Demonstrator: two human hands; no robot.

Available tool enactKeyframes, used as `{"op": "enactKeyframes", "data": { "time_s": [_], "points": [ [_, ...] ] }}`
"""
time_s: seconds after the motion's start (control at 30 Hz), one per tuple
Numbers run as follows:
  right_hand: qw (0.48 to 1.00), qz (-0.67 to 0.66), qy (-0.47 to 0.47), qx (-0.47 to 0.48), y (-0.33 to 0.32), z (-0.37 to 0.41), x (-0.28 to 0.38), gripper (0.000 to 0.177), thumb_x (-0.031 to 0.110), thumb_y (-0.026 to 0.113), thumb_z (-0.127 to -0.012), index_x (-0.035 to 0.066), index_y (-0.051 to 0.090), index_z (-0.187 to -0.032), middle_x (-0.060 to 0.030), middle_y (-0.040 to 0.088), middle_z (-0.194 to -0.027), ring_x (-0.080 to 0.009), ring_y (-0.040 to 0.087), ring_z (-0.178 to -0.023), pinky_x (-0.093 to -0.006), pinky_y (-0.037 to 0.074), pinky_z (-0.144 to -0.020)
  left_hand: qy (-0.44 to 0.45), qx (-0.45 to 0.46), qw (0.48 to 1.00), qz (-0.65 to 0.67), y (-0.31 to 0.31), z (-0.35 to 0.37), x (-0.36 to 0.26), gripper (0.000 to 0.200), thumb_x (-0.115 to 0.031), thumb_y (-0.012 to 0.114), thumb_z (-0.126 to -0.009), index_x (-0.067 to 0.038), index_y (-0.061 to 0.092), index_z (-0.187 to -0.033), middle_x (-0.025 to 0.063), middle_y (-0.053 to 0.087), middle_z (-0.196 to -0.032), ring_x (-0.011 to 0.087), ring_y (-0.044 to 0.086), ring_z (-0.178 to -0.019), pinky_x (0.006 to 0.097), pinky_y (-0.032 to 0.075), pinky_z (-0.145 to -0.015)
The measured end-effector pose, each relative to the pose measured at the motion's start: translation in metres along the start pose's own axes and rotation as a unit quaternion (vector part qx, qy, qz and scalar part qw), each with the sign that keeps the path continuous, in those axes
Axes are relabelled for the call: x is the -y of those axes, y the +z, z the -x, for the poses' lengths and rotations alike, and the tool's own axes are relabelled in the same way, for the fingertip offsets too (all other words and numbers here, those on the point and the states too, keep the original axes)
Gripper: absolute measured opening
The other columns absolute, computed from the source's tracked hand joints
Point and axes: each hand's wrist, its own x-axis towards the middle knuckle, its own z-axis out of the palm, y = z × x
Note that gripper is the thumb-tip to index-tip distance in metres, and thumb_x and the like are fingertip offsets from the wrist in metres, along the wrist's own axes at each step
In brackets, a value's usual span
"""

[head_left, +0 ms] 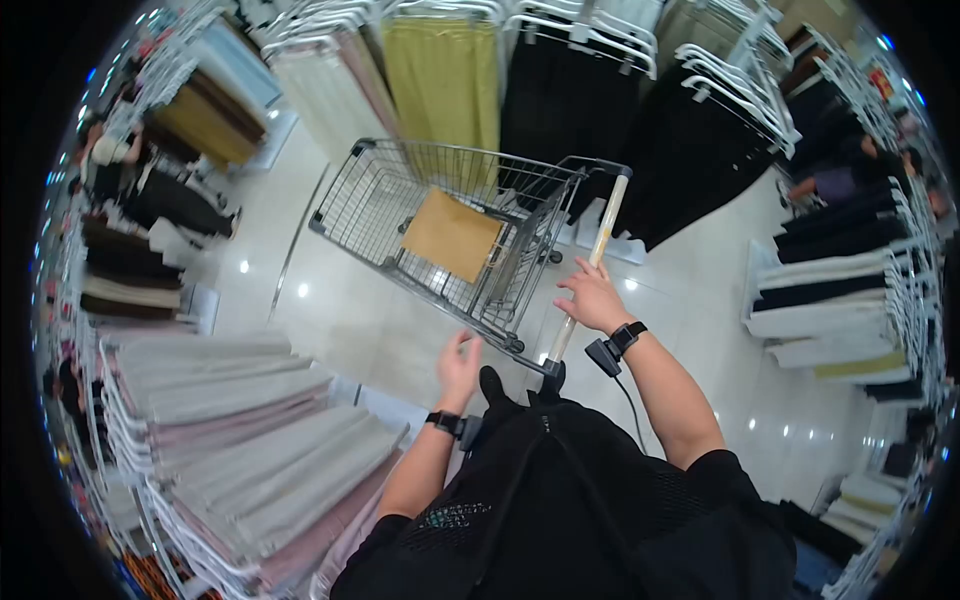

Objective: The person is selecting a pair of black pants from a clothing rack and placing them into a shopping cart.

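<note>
A wire shopping cart [372, 210] stands in front of me on the shiny floor, with a flat brown cardboard piece [451, 235] lying in its basket. My right hand [594, 296] rests on the cart's pale handle bar [603, 238], fingers loosely laid over it. My left hand [459, 366] hovers just short of the cart's near corner, fingers apart and holding nothing. Both wrists carry black bands with a small device.
Racks of hanging garments surround the aisle: pale grey and pink ones [240, 440] at lower left, yellow-green [445, 75] and black ones [690, 140] ahead, folded stacks [830, 300] at right. People stand at the far left [110, 160] and far right [850, 175].
</note>
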Motion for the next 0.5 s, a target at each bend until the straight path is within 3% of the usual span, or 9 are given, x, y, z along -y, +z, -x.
{"op": "enactKeyframes", "data": {
  "time_s": [0.1,0.23,0.37,0.47,0.5],
  "points": [
    [0.999,0.032,0.020,0.035,-0.004,0.018,0.003,0.037,0.037,0.073,-0.090,0.012,0.076,-0.117,-0.0072,0.069,-0.125,-0.0317,0.037,-0.149,-0.0503,0.032,-0.122,-0.041,-0.019,0.996,-0.082,-0.051,-0.009,0.106,0.037,-0.025,0.069,-0.096,-0.003,0.068,-0.126,0.0165,0.074,-0.106,0.0310,0.071,-0.098,0.0412,0.056,-0.085],
    [0.997,0.017,0.074,0.033,-0.002,0.041,0.008,0.035,0.029,0.075,-0.087,0.011,0.076,-0.117,-0.0075,0.068,-0.127,-0.0326,0.037,-0.149,-0.0459,0.034,-0.121,-0.132,0.108,0.970,-0.171,-0.123,-0.011,0.186,0.035,-0.027,0.069,-0.095,-0.001,0.071,-0.119,0.0189,0.075,-0.092,0.0334,0.073,-0.088,0.0417,0.056,-0.081],
    [0.987,0.099,0.121,-0.031,0.007,0.054,-0.005,0.033,0.014,0.072,-0.080,0.011,0.076,-0.113,-0.0089,0.065,-0.132,-0.0355,0.034,-0.149,-0.0456,0.034,-0.121,-0.222,0.079,0.952,-0.196,-0.167,0.007,0.278,0.039,-0.035,0.070,-0.092,0.002,0.074,-0.105,0.0197,0.076,-0.090,0.0306,0.075,-0.085,0.0405,0.057,-0.078],
    [0.982,0.105,0.145,-0.058,0.010,0.067,-0.005,0.032,0.011,0.069,-0.080,0.011,0.077,-0.112,-0.0097,0.065,-0.131,-0.0357,0.035,-0.149,-0.0458,0.035,-0.121,-0.341,0.071,0.930,-0.116,-0.204,0.036,0.280,0.040,-0.033,0.059,-0.093,0.004,0.075,-0.093,0.0152,0.075,-0.077,0.0271,0.073,-0.071,0.0393,0.057,-0.073],
    [0.982,0.105,0.149,-0.052,0.011,0.068,0.000,0.032,0.008,0.068,-0.080,0.011,0.077,-0.112,-0.0097,0.065,-0.131,-0.0357,0.035,-0.149,-0.0456,0.035,-0.121,-0.326,0.103,0.924,-0.173,-0.221,0.044,0.303,0.039,-0.033,0.060,-0.094,0.003,0.075,-0.090,0.0149,0.075,-0.076,0.0251,0.073,-0.070,0.0394,0.057,-0.071]
  ]
}}
